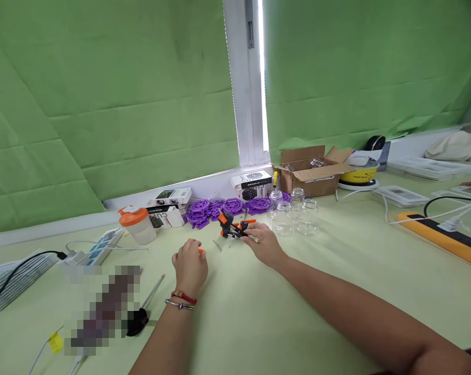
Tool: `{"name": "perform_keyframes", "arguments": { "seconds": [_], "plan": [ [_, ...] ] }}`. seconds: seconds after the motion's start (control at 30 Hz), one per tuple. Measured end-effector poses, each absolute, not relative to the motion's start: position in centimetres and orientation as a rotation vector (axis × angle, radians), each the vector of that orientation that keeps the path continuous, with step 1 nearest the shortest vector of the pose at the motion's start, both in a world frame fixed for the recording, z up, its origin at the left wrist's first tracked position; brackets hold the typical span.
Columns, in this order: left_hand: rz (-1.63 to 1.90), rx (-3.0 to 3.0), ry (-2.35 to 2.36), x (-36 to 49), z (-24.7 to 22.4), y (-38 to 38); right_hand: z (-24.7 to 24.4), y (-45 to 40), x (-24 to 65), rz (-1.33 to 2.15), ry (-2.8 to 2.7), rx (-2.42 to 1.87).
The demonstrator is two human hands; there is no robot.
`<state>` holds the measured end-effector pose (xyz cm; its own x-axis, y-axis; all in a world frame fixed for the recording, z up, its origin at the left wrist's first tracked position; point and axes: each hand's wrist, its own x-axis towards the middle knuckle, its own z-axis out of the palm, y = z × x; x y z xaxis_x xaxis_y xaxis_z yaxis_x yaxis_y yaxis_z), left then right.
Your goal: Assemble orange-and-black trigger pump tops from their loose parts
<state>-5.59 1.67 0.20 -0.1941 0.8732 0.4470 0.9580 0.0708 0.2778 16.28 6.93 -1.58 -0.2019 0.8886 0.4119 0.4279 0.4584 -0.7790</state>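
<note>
My right hand (264, 245) pinches a black-and-orange clamp-like device (227, 224) between thumb and fingers, just above the table. My left hand (190, 264) is curled round a small orange piece (200, 251), most of which the fingers hide. Between the two hands, a thin metal pin (217, 245) lies on the table. Beyond them is a heap of purple round plastic parts (232, 206). Several clear glass jars (284, 212) stand to the right of that heap, one with a yellow-handled tool (275, 179) in or behind it.
At the back right sits an open cardboard box (321, 185), and black-and-white boxes (251, 186) stand along the wall. An orange-lidded shaker cup (138, 225) is at left. A black-handled screwdriver (137, 321) lies near my left forearm. Power strips (446, 237) and cables flank both sides.
</note>
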Motion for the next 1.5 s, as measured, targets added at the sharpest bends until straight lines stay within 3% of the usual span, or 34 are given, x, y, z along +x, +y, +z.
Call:
{"name": "perform_keyframes", "arguments": {
  "seconds": [0.13, 0.3, 1.23, 1.5],
  "plan": [
    [-0.558, -1.935, -2.277, -6.2, -0.6, 2.0, 0.0, 8.7, 14.6, 0.217, -2.033, -1.179],
    [-0.444, -2.041, -2.266, -7.2, -1.1, 2.3, 0.9, 10.1, 10.5, 0.018, -2.205, -1.212],
    [-0.226, -2.003, -2.355, -6.9, 0.7, 1.8, -2.9, 11.3, 5.6, -0.06, -2.419, -1.404],
    [-0.279, -1.796, -2.384, -9.1, 4.4, -0.4, -2.0, 6.6, 4.2, -0.151, -2.658, -0.791]
  ]
}}
